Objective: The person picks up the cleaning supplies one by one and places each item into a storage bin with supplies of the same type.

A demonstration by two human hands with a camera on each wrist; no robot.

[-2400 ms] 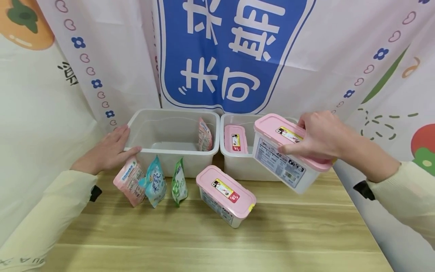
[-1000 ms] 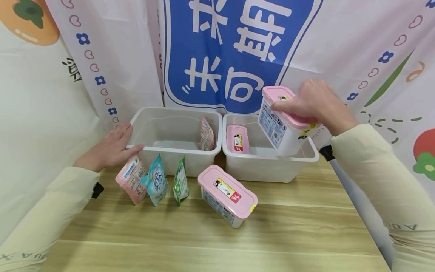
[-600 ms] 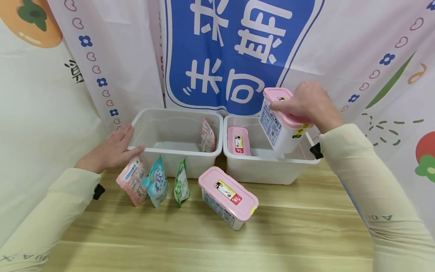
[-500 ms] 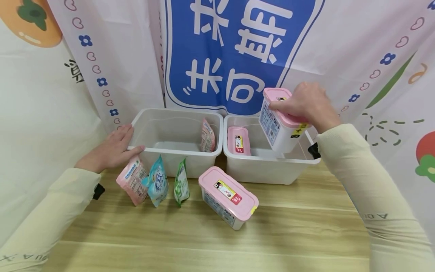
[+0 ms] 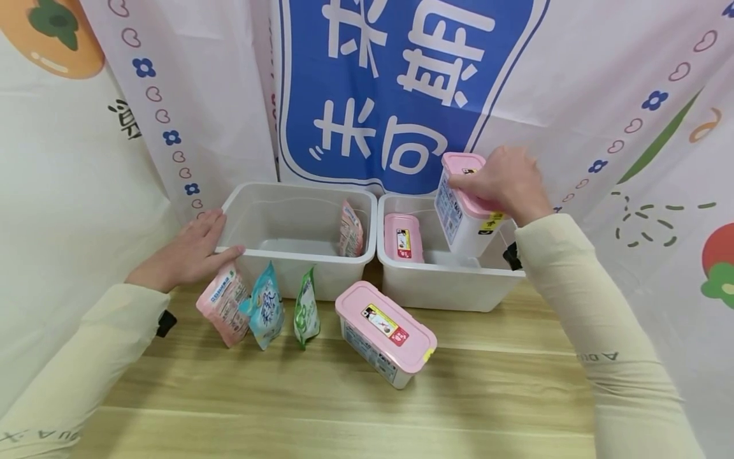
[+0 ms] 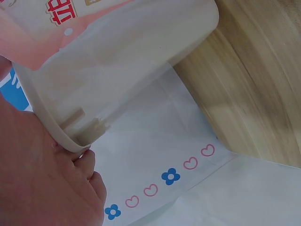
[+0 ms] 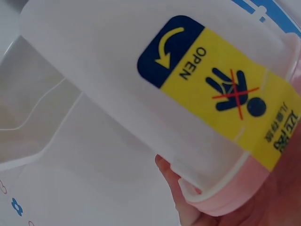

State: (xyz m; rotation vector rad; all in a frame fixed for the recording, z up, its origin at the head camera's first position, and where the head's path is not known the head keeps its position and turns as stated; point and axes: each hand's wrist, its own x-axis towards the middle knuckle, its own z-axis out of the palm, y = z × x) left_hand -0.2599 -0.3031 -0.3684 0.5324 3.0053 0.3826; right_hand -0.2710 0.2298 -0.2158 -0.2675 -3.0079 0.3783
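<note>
My right hand (image 5: 507, 182) grips a white box with a pink lid (image 5: 471, 223) by its lid, tilted over the right grey bin (image 5: 441, 290); its lower end is inside the bin's opening. The right wrist view shows that box's yellow OPEN label (image 7: 221, 89) close up, with fingers around the lid. A second pink-lidded box (image 5: 403, 237) stands in the same bin at its left end. On the left grey bin's (image 5: 298, 277) left rim rests my left hand (image 5: 192, 252); in the left wrist view the hand (image 6: 51, 174) has its fingertips at the rim.
A third pink-lidded box (image 5: 385, 328) stands on the wooden table (image 5: 344, 421) before the bins. Left of it are a green pouch (image 5: 306, 309), a blue pouch (image 5: 266, 306) and a pink pouch (image 5: 225, 303). Another pink pouch (image 5: 350, 231) is inside the left bin. Printed cloth hangs behind.
My right hand has carried the gripped box from the right bin's front right to over its opening, and lately a little further left. My left hand has stayed on the rim.
</note>
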